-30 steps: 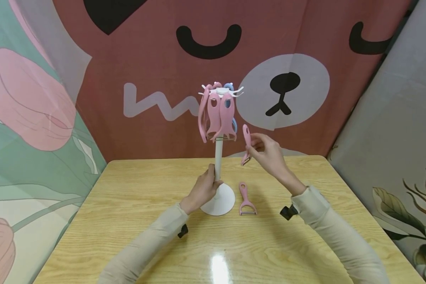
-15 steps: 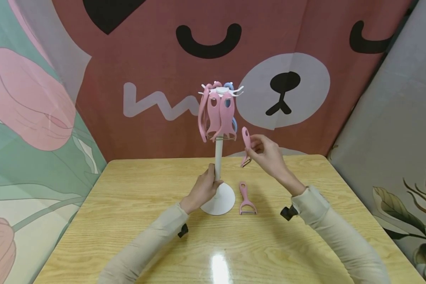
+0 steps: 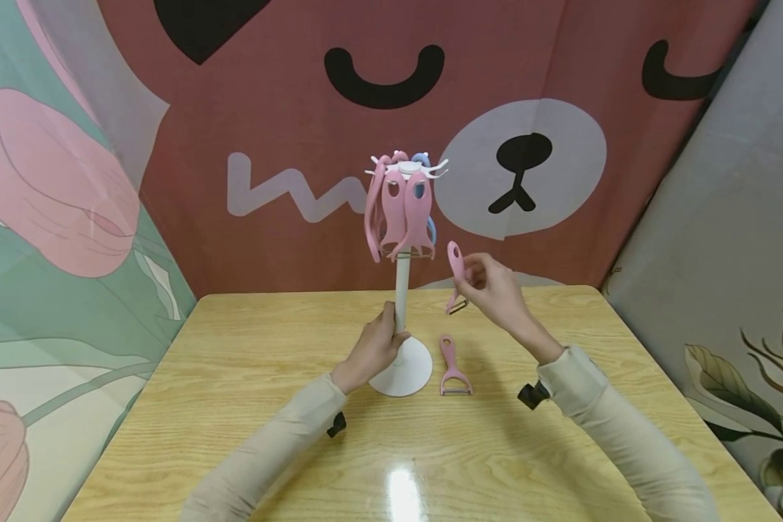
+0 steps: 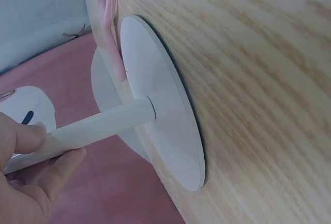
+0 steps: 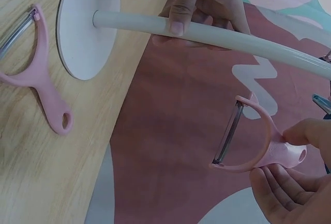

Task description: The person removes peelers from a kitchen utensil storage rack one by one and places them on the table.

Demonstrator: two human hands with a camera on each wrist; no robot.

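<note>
The right hand (image 3: 499, 290) pinches a pink peeler (image 3: 457, 262) rightward of the left hand (image 3: 375, 349), which grips a white stand (image 3: 402, 283).

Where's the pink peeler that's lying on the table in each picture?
Head: the pink peeler is just below and right of the middle.
Left wrist: the peeler is near the top left corner.
Right wrist: the peeler is at the left edge, partly cut off.
Shared landmark: the round white base beside it.
</note>
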